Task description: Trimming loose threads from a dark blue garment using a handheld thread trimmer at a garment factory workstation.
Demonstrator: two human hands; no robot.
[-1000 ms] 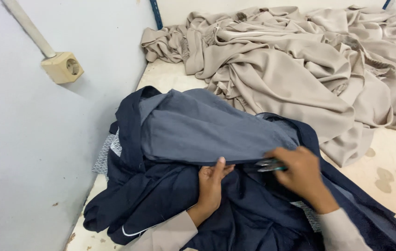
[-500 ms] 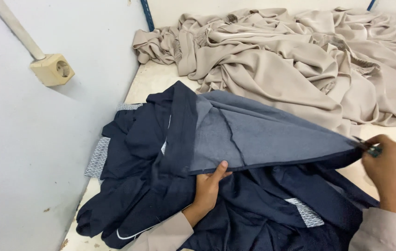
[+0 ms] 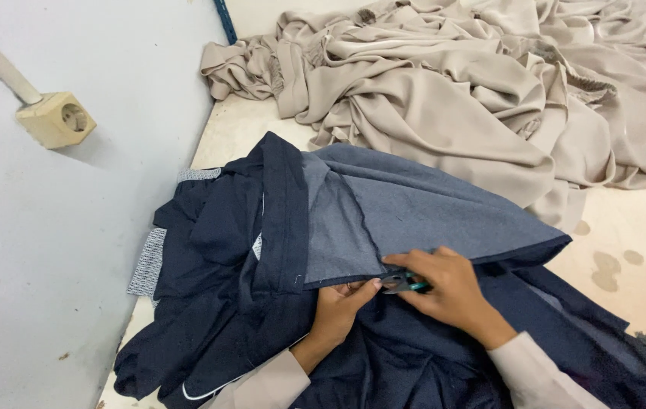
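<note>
A dark navy garment [image 3: 247, 250] lies bunched on the table, one panel turned over to show its grey-blue inner side [image 3: 414, 216]. My left hand [image 3: 342, 307] pinches the hem of that panel at its lower edge. My right hand [image 3: 448, 288] holds small thread snips [image 3: 402, 283] with a teal handle, their tip at the hem right beside my left fingertips. Both sleeves are beige.
A large heap of crumpled beige fabric [image 3: 474, 91] covers the far side of the table. A pale wall [image 3: 50, 242] with a cream socket box [image 3: 56, 119] and a conduit runs along the left. Stained bare tabletop [image 3: 626, 257] shows at the right.
My right hand, which had swung out to the right along the panel's edge, has come back left to the hem beside my left hand. The grey panel now lies flatter.
</note>
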